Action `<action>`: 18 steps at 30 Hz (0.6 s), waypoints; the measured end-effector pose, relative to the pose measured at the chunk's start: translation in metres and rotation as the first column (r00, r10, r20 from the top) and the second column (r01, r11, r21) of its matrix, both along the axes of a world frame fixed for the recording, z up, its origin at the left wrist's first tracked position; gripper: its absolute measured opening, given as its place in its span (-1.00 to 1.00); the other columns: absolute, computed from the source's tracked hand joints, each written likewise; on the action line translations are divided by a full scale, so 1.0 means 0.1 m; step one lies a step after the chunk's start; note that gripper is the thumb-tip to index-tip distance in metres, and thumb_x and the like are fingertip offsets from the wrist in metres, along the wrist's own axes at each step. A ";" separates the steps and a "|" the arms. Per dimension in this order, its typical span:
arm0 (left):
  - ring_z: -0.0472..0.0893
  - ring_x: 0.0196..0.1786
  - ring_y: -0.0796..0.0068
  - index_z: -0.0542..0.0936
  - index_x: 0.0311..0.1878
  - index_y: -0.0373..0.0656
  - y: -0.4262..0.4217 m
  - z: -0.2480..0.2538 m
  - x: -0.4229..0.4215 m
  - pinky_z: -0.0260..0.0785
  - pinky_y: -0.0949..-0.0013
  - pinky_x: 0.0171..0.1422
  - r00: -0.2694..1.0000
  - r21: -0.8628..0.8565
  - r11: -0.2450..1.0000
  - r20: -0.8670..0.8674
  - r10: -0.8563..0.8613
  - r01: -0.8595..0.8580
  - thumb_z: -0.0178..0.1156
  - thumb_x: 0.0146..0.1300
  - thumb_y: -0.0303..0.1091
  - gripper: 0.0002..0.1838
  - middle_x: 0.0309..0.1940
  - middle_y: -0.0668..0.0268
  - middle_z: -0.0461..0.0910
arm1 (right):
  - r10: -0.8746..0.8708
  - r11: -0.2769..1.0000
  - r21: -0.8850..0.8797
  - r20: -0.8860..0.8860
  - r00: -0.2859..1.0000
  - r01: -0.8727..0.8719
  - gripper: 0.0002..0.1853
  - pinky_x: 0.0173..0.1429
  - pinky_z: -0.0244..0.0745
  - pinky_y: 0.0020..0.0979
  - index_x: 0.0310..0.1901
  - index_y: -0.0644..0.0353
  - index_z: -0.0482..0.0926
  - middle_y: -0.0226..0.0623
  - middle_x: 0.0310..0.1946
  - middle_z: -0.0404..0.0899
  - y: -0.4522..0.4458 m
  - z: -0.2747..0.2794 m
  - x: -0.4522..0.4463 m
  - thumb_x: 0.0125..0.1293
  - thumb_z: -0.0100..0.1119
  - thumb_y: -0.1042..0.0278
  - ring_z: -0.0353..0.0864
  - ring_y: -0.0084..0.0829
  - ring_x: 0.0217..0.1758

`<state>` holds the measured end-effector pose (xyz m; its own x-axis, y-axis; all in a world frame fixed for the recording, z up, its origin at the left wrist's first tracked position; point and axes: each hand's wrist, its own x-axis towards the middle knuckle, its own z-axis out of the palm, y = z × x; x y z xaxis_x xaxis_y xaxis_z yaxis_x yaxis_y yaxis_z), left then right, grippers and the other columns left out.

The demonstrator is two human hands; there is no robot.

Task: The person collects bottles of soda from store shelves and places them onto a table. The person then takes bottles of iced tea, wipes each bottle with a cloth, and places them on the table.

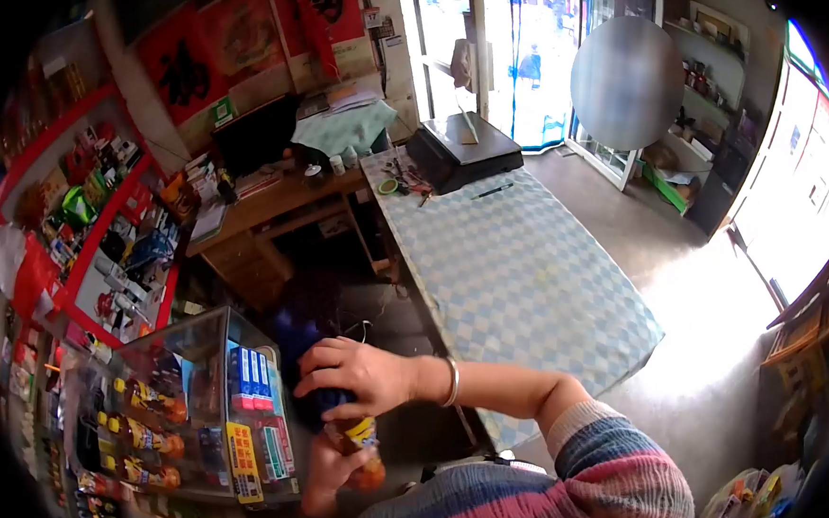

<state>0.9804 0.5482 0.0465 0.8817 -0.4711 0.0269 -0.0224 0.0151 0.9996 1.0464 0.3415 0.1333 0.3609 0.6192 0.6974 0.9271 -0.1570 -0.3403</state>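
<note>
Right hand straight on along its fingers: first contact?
Right hand: likely the dark blue thing right at its fingertips. Past that, probably the clear case, near the blue boxes; depth is unclear.

Legible markings: the character 福, in black on a red wall poster (184, 79); the number 17, on a small wall calendar (372, 17). Characters on the clear case's yellow strip (244, 462) and the held bottle (365, 457) are too blurred to read.

a blue-and-white checked cloth (527, 275), a striped sleeve (620, 471) in pink and blue, red posters (184, 64).
</note>
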 end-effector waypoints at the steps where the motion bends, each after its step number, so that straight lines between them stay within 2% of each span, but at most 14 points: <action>1: 0.59 -0.14 0.44 0.37 0.09 -0.28 -0.11 0.08 -0.06 0.47 0.35 -0.02 0.966 -0.096 0.991 -0.229 -0.118 0.098 0.31 -0.05 -0.57 -0.43 -0.16 0.26 0.51 | 0.041 0.999 0.004 -0.041 0.998 -0.041 -0.58 0.04 0.41 -0.21 -0.06 0.13 0.53 -0.13 -0.12 0.43 -0.10 -0.03 0.01 0.08 0.28 0.10 0.45 -0.10 -0.04; 2: 0.60 -0.14 0.40 0.35 0.11 -0.28 -0.20 0.16 -0.07 0.48 0.31 0.00 0.953 -0.172 0.967 -0.207 -0.220 0.186 0.27 -0.03 -0.62 -0.43 -0.16 0.24 0.51 | 0.048 0.998 -0.031 -0.030 0.998 -0.049 -0.63 0.00 0.44 -0.18 -0.13 0.15 0.54 -0.13 -0.15 0.44 -0.25 -0.02 -0.04 0.11 0.25 0.08 0.46 -0.08 -0.09; 4: 0.60 -0.15 0.38 0.35 0.12 -0.28 -0.27 0.08 -0.08 0.48 0.31 -0.01 0.908 -0.235 0.931 -0.249 -0.336 0.280 0.29 -0.05 -0.59 -0.41 -0.16 0.22 0.52 | 0.171 0.985 -0.015 -0.044 0.984 -0.172 -0.64 0.02 0.44 -0.16 -0.09 0.15 0.54 -0.11 -0.14 0.42 -0.50 0.03 -0.18 0.17 0.20 0.11 0.46 -0.04 -0.07; 6: 0.60 -0.15 0.34 0.34 0.13 -0.26 -0.29 0.07 -0.05 0.48 0.28 -0.02 0.835 -0.229 0.882 -0.294 -0.466 0.411 0.34 -0.11 -0.52 -0.35 -0.17 0.21 0.53 | 0.292 0.955 0.068 -0.063 0.954 -0.288 -0.65 0.01 0.44 -0.16 -0.07 0.14 0.53 -0.10 -0.13 0.41 -0.62 0.11 -0.27 0.19 0.18 0.12 0.46 -0.04 -0.07; 8: 0.60 -0.16 0.30 0.30 0.13 -0.26 -0.39 0.15 -0.09 0.49 0.28 -0.02 0.796 -0.284 0.852 -0.316 -0.517 0.440 0.35 -0.15 -0.47 -0.31 -0.20 0.18 0.51 | 0.385 0.912 0.180 -0.067 0.921 -0.368 -0.66 0.01 0.45 -0.17 -0.05 0.12 0.53 -0.10 -0.12 0.40 -0.69 0.14 -0.34 0.21 0.16 0.13 0.46 -0.04 -0.06; 11: 0.59 -0.15 0.34 0.34 0.11 -0.26 -0.61 0.33 -0.12 0.47 0.31 0.00 0.801 -0.314 0.849 -0.306 -0.514 0.425 0.36 -0.15 -0.48 -0.33 -0.22 0.21 0.53 | 0.182 0.982 0.061 -0.025 0.983 -0.180 -0.70 -0.02 0.46 -0.18 -0.05 0.07 0.54 -0.10 -0.13 0.40 -0.84 0.21 -0.44 0.23 0.14 0.14 0.47 -0.06 -0.07; 12: 0.59 -0.14 0.37 0.37 0.10 -0.26 -0.66 0.36 -0.11 0.46 0.33 0.01 0.815 -0.312 0.856 -0.292 -0.500 0.413 0.36 -0.14 -0.50 -0.36 -0.22 0.24 0.54 | 0.085 0.995 0.055 0.030 0.996 -0.087 -0.72 -0.14 0.50 -0.21 -0.08 0.04 0.55 -0.12 -0.18 0.41 -0.86 0.19 -0.45 0.23 0.14 0.12 0.52 -0.09 -0.18; 15: 0.58 -0.13 0.42 0.42 0.02 -0.28 -0.73 0.41 -0.08 0.45 0.35 0.00 0.959 0.067 0.959 -0.091 -0.269 0.276 0.38 -0.16 -0.50 -0.41 -0.20 0.24 0.56 | -0.282 0.958 -0.051 0.034 0.959 0.283 -0.71 -0.29 0.51 -0.22 -0.12 0.04 0.55 -0.14 -0.24 0.42 -0.91 0.07 -0.54 0.21 0.16 0.10 0.55 -0.12 -0.33; 16: 0.57 -0.13 0.49 0.44 -0.03 -0.31 -0.75 0.31 0.01 0.45 0.36 -0.01 0.965 0.149 0.962 0.098 -0.244 0.229 0.40 -0.16 -0.48 -0.46 -0.17 0.24 0.56 | -0.403 0.912 -0.070 0.036 0.915 0.404 -0.71 -0.36 0.51 -0.22 -0.17 0.11 0.55 -0.14 -0.27 0.43 -0.91 0.06 -0.58 0.18 0.20 0.11 0.55 -0.14 -0.39; 17: 0.60 -0.11 0.40 0.43 -0.02 -0.32 -0.76 0.23 0.06 0.44 0.36 -0.01 0.967 0.213 0.969 0.192 -0.166 0.125 0.42 -0.15 -0.44 -0.44 -0.18 0.17 0.57 | -0.495 0.863 -0.125 -0.014 0.869 0.489 -0.71 -0.37 0.50 -0.21 -0.16 0.11 0.55 -0.12 -0.29 0.44 -0.90 0.05 -0.60 0.20 0.18 0.10 0.55 -0.12 -0.42; 18: 0.60 -0.09 0.30 0.41 0.02 -0.33 -0.84 0.35 0.03 0.43 0.30 0.02 0.952 0.357 0.934 0.286 -0.111 0.001 0.41 -0.16 -0.44 -0.39 -0.17 0.14 0.58 | -0.583 0.804 -0.183 -0.056 0.811 0.566 -0.70 -0.38 0.50 -0.19 -0.15 0.12 0.55 -0.09 -0.31 0.45 -0.88 0.06 -0.59 0.21 0.16 0.08 0.55 -0.11 -0.44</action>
